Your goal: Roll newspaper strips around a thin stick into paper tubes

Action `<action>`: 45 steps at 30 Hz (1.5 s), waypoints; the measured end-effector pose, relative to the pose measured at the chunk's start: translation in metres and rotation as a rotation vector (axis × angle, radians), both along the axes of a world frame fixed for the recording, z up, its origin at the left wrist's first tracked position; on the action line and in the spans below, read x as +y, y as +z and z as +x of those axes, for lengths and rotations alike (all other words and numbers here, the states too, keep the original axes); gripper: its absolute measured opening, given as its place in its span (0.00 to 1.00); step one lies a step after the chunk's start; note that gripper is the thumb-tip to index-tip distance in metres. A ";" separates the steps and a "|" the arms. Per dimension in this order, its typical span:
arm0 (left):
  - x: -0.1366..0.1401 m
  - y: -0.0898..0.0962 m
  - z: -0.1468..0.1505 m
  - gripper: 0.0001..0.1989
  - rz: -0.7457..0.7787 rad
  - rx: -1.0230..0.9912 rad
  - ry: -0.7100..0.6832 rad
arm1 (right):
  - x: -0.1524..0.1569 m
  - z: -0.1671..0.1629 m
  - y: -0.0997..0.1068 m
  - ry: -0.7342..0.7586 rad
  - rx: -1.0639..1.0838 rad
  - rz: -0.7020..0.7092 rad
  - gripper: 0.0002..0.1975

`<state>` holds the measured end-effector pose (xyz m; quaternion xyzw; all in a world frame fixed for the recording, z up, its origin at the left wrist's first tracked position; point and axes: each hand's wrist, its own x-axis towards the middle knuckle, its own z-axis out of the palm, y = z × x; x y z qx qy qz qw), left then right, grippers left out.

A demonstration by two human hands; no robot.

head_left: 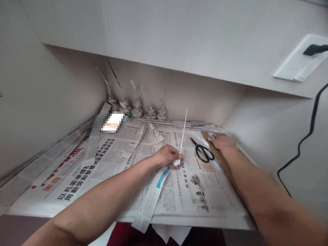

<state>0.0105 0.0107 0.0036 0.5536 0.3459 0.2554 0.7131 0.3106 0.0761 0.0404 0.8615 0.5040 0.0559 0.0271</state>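
Note:
My left hand (169, 156) is closed over the middle of the table, pinching a newspaper strip (151, 200). The strip's loose end trails down over the front edge, while a thin white paper stick (183, 131) rises from the pinched part. On the right, my right hand (223, 140) reaches to the far end of a brown cardboard strip (222, 164). Its fingers are closed around a small whitish-green thing whose kind I cannot make out. Black-handled scissors (202, 151) lie between the two hands, blades pointing away.
Newspaper sheets (123, 143) cover the table. Several woven paper gourd shapes (137, 109) stand at the back left, beside a blurred-out phone-like object (112, 122). Thin paper sticks (179, 125) lie along the back wall. A black cable (299, 150) hangs at right.

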 end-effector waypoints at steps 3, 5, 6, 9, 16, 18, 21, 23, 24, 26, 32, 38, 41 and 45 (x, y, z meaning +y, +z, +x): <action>-0.002 0.002 0.000 0.24 0.001 0.014 -0.001 | -0.009 -0.021 0.001 0.000 -0.030 0.188 0.24; -0.003 0.004 0.000 0.23 0.007 0.028 -0.002 | -0.020 -0.046 0.003 0.151 0.031 0.384 0.20; -0.003 0.005 0.000 0.23 0.012 0.032 0.001 | -0.026 -0.060 0.004 0.247 0.157 0.450 0.18; -0.004 0.006 0.000 0.23 0.017 0.027 0.014 | -0.044 -0.105 0.004 0.363 0.932 0.410 0.16; -0.003 0.003 -0.001 0.21 0.093 0.067 -0.011 | -0.069 -0.139 -0.016 0.424 1.782 0.236 0.16; -0.003 0.001 -0.001 0.21 0.135 0.096 -0.031 | -0.068 -0.134 -0.021 0.444 1.813 0.238 0.14; -0.002 -0.001 0.000 0.21 0.180 0.121 -0.061 | -0.065 -0.130 -0.025 0.395 1.838 0.284 0.12; -0.002 -0.001 0.000 0.21 0.191 0.124 -0.072 | -0.064 -0.132 -0.024 0.361 1.860 0.315 0.12; -0.003 -0.001 0.000 0.20 0.191 0.126 -0.074 | -0.064 -0.133 -0.024 0.346 1.871 0.330 0.11; -0.003 0.000 0.001 0.20 0.189 0.130 -0.073 | -0.064 -0.136 -0.022 0.317 1.883 0.354 0.11; -0.005 0.001 0.001 0.20 0.137 0.095 -0.063 | -0.068 -0.135 -0.021 0.414 1.873 0.245 0.14; -0.003 -0.002 0.001 0.22 0.123 0.078 -0.067 | -0.067 -0.135 -0.021 0.381 1.753 0.351 0.13; -0.002 -0.002 0.001 0.22 0.138 0.079 -0.062 | -0.068 -0.135 -0.020 0.419 1.788 0.320 0.14; -0.003 -0.003 0.001 0.20 0.146 0.082 -0.057 | -0.070 -0.135 -0.019 0.461 1.831 0.232 0.13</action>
